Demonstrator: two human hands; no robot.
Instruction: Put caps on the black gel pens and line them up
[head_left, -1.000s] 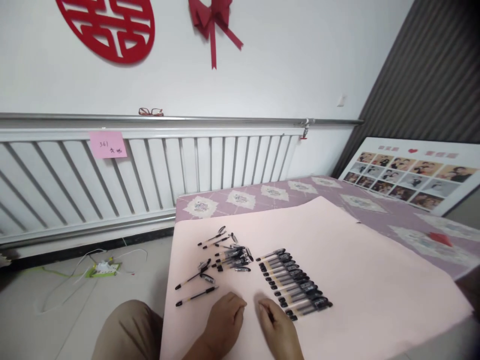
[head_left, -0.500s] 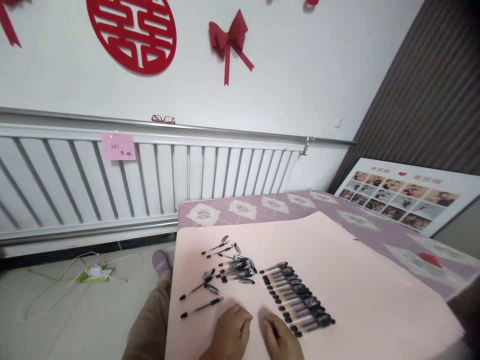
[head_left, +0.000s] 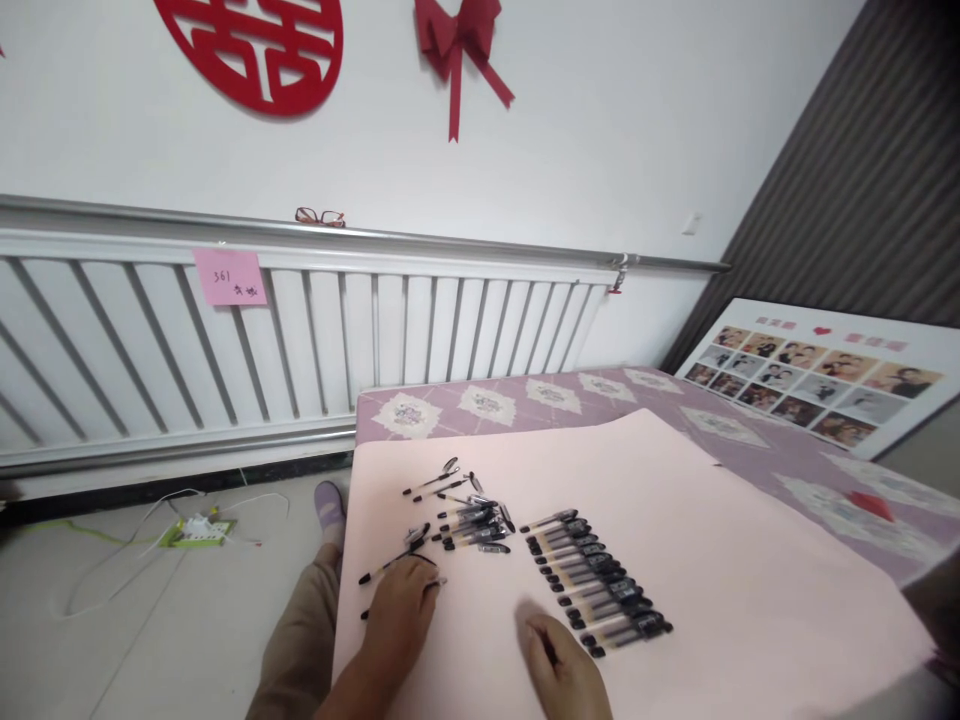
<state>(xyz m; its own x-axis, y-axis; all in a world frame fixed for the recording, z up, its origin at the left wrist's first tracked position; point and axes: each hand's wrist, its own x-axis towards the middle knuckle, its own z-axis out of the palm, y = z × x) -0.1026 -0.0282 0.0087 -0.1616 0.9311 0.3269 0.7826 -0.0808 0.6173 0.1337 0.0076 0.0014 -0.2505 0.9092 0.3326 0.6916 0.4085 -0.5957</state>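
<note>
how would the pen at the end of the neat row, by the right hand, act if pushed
The end pen is probably light, being slim with a see-through barrel. It looks stiff, lying straight. Pushed toward the row, it would likely bump the neighbouring pens, which lie close beside it.

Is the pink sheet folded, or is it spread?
Spread: the pink sheet lies broadly over the patterned cloth, with pens on it.

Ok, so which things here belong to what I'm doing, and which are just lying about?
In the job:
- scattered black pens, by your left hand
- row of black pens
- pink sheet under them

Lying about:
- eyeglasses
- power strip
- photo board
</note>
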